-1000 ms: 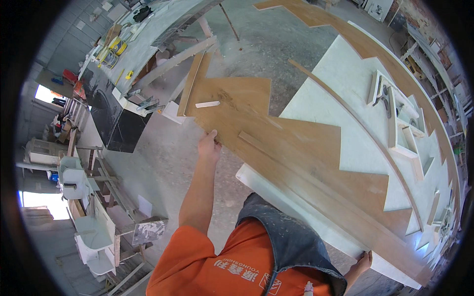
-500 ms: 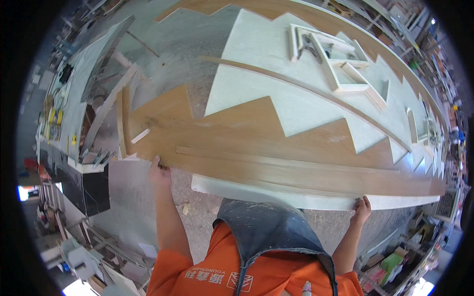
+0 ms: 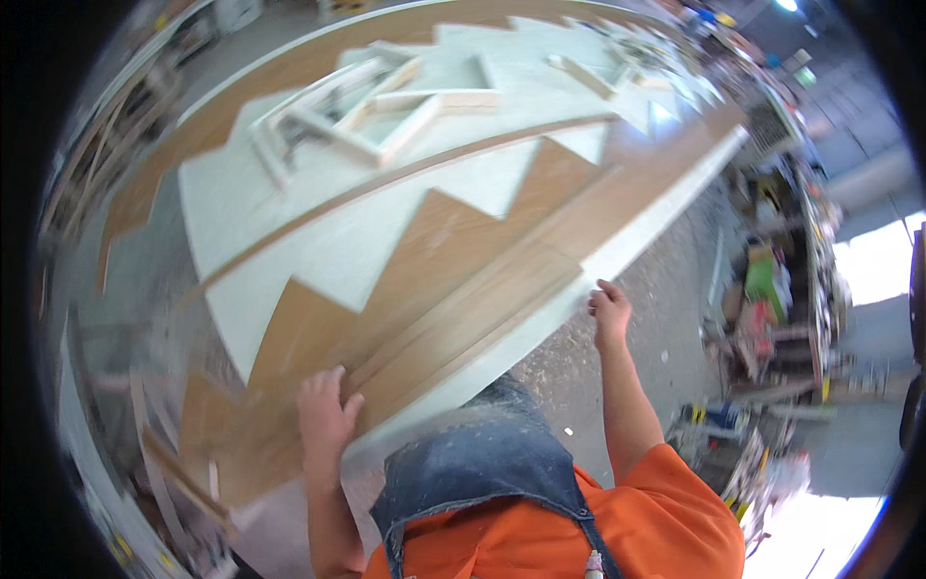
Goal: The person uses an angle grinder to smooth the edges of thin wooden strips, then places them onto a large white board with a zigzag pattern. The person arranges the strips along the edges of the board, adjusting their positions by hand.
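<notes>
A long brown stair-shaped board (image 3: 453,236) with a zigzag far edge lies along the near side of the white table (image 3: 666,222). On it lies a thin, flat brown strip (image 3: 473,299). My left hand (image 3: 328,410) rests over the board at the strip's near-left end, fingers apart. Whether it grips the strip cannot be made out. My right hand (image 3: 610,311) is beside the table's white near edge, fingers loosely bent and apart, with nothing visible in them. A narrow curved brown strip (image 3: 415,174) lies beyond the zigzag edge.
White box-like frames (image 3: 386,125) stand mid-table, with another angled piece (image 3: 584,77) farther right. A second zigzag brown board (image 3: 207,130) lines the far side. Leaning wooden slats (image 3: 178,473) are at lower left; cluttered shelves (image 3: 772,280) stand at right.
My view has swung right, so the table now slants up to the right. My left hand has moved from the board's near edge onto its top by the strip's end; my right hand's fingers have loosened.
</notes>
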`<control>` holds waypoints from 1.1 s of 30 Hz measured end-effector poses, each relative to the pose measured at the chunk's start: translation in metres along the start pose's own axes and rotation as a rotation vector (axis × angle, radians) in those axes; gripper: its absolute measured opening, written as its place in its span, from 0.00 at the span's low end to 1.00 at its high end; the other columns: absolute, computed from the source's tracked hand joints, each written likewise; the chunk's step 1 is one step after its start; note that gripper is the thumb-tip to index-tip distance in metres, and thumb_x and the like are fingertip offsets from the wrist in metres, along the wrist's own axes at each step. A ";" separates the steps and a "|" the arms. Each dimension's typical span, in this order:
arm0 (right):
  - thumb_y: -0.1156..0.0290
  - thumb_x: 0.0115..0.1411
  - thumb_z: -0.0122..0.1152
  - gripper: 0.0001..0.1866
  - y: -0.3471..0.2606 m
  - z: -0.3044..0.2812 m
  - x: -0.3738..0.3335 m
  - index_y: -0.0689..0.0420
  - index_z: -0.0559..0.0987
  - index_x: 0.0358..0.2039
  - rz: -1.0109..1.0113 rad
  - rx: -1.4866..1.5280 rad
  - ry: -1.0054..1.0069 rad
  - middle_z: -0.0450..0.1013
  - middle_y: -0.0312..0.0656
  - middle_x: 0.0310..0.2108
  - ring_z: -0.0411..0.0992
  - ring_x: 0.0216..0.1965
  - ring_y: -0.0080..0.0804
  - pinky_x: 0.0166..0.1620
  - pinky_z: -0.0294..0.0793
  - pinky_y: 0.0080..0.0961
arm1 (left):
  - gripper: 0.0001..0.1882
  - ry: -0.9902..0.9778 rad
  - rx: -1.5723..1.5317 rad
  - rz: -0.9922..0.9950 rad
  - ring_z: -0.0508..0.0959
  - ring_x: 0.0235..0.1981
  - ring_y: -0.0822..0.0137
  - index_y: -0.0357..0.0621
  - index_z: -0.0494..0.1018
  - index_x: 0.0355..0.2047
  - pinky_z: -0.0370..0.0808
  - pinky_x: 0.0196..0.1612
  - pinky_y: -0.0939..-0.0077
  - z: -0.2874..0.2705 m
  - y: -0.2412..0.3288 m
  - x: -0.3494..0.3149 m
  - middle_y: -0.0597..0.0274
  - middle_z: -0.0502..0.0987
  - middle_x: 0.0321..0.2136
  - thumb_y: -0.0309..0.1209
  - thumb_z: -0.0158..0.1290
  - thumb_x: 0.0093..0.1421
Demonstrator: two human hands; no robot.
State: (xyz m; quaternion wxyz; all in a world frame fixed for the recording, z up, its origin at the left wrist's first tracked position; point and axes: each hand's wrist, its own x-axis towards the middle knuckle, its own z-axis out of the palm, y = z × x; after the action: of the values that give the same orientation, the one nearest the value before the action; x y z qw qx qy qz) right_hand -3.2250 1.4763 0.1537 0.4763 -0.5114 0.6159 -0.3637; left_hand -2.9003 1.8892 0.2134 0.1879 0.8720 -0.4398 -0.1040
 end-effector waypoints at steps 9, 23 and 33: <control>0.77 0.58 0.57 0.20 0.033 -0.113 -0.091 0.66 0.78 0.52 0.181 0.043 0.263 0.77 0.40 0.34 0.74 0.29 0.24 0.31 0.73 0.22 | 0.19 -0.223 -0.091 0.093 0.74 0.47 0.46 0.39 0.75 0.46 0.71 0.51 0.55 0.024 0.011 0.045 0.48 0.75 0.41 0.26 0.61 0.52; 0.76 0.59 0.59 0.17 0.078 -0.158 0.040 0.65 0.80 0.49 0.325 0.130 -0.033 0.78 0.40 0.32 0.74 0.29 0.25 0.31 0.74 0.22 | 0.18 -0.130 0.060 -0.023 0.75 0.46 0.44 0.39 0.75 0.47 0.72 0.51 0.55 0.048 0.082 0.081 0.46 0.76 0.42 0.25 0.58 0.55; 0.76 0.59 0.61 0.16 0.057 -0.231 0.144 0.64 0.80 0.49 0.291 0.138 -0.068 0.77 0.37 0.32 0.75 0.30 0.24 0.31 0.74 0.22 | 0.20 0.108 0.333 0.059 0.74 0.53 0.42 0.38 0.72 0.53 0.72 0.57 0.51 0.080 0.151 0.300 0.44 0.75 0.48 0.23 0.52 0.58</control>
State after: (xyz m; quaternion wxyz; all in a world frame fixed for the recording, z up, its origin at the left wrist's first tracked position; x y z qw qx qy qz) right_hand -3.4661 1.3384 0.1347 0.5787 -0.3950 0.6402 -0.3149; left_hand -2.8603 1.5466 0.1990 0.0671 0.8822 -0.4654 0.0228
